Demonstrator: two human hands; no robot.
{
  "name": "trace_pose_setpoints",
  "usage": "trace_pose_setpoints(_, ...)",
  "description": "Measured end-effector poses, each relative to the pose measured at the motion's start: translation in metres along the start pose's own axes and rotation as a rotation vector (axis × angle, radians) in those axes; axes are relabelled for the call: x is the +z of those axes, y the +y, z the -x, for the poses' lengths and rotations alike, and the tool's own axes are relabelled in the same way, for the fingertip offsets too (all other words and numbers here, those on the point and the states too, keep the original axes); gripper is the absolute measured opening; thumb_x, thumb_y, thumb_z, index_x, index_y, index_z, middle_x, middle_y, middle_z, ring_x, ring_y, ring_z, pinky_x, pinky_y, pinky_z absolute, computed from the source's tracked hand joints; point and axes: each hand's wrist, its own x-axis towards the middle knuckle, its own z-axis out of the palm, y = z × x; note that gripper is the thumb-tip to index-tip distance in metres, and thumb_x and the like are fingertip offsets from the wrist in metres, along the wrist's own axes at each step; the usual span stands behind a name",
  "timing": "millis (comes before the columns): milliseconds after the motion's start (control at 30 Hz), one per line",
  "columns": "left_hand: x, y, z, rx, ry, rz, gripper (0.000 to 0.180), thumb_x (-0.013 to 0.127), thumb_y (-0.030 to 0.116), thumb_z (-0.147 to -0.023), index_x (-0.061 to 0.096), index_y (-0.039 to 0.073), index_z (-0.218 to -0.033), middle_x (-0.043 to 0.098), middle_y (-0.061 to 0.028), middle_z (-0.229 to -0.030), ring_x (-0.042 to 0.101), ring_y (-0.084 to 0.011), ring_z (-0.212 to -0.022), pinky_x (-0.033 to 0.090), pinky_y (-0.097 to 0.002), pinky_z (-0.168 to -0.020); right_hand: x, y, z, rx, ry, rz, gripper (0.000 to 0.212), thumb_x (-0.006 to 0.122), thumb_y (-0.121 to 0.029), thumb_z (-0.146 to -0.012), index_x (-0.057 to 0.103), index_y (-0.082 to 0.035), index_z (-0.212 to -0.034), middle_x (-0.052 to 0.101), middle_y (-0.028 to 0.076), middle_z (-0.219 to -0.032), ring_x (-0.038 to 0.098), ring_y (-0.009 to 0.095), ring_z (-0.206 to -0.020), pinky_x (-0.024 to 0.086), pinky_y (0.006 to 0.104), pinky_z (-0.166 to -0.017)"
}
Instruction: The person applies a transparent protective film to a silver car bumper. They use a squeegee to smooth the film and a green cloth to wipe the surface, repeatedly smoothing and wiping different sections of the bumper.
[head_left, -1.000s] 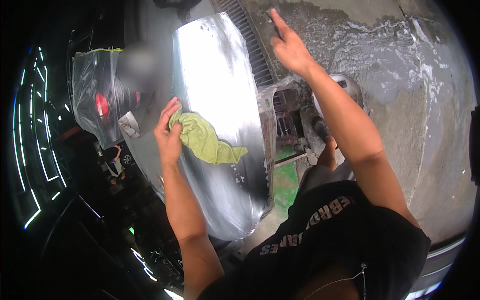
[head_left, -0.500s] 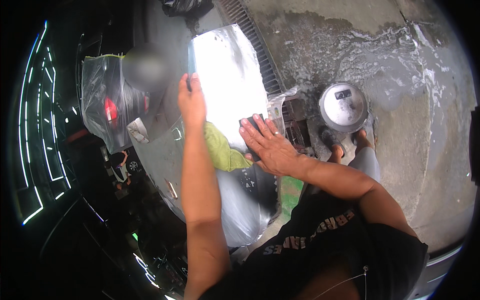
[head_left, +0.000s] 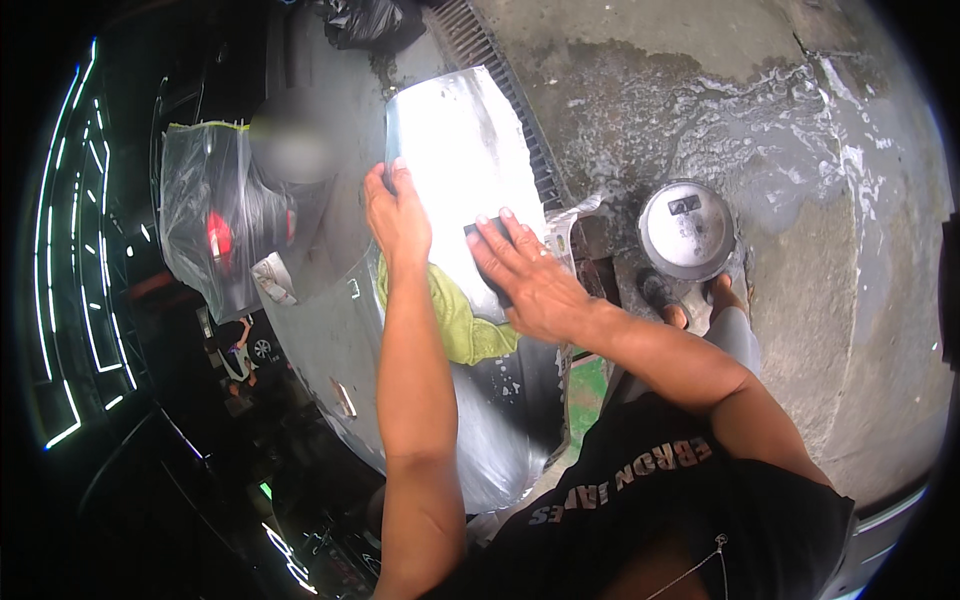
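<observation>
A bright, pale car-body panel (head_left: 455, 125) lies in front of me, its lower part covered with clear plastic film. My right hand (head_left: 535, 285) is laid over a dark flat pad (head_left: 474, 229), resembling a sanding pad, and presses it on the panel. At the panel's left edge rests my left hand (head_left: 400, 222), fingers spread; something dark shows between two of them, too small to name. A crumpled yellow-green cloth (head_left: 465, 330) lies on the panel between my forearms, partly hidden by the left one.
On the wet, foamy concrete floor (head_left: 790, 130) stands a round basin (head_left: 690, 262) of whitish liquid beside my feet. A slotted drain grate (head_left: 500, 85) runs behind the panel. At left are a plastic-draped car part (head_left: 185, 230) and a folded white piece (head_left: 272, 280). A black bag (head_left: 370, 25) lies beyond.
The view has shifted slightly, so the scene sits lower. My right hand and the dark pad have slid a little up and left along the panel. My left hand stays at its edge.
</observation>
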Motion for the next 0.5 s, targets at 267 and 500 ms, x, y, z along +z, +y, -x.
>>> trace_pose_setpoints(267,0.003,-0.001,0.001,0.007,-0.042,0.028,0.071,0.049,0.051,-0.109,0.047,-0.005,-0.153,0.05,-0.0288,-0.155,0.046,-0.0431,-0.145,0.035,-0.0486,-0.121,-0.007,0.008,-0.011,0.082,0.022,0.44,0.073,0.053,-0.013,-0.098,0.029,0.003,-0.165,0.026,0.02,-0.174,0.026,0.044,-0.159,0.022,0.0661,-0.126)
trace_pose_setpoints(500,0.0,0.011,0.0,0.022,-0.065,-0.083,0.072,0.046,0.052,-0.109,0.048,-0.005,-0.153,0.051,-0.0265,-0.154,0.045,-0.0426,-0.145,0.033,-0.0503,-0.122,-0.031,0.025,-0.094,0.261,0.162,0.374,0.068,0.047,-0.014,-0.102,0.028,0.002,-0.165,0.026,0.019,-0.174,0.025,0.045,-0.159,0.022,0.0698,-0.124)
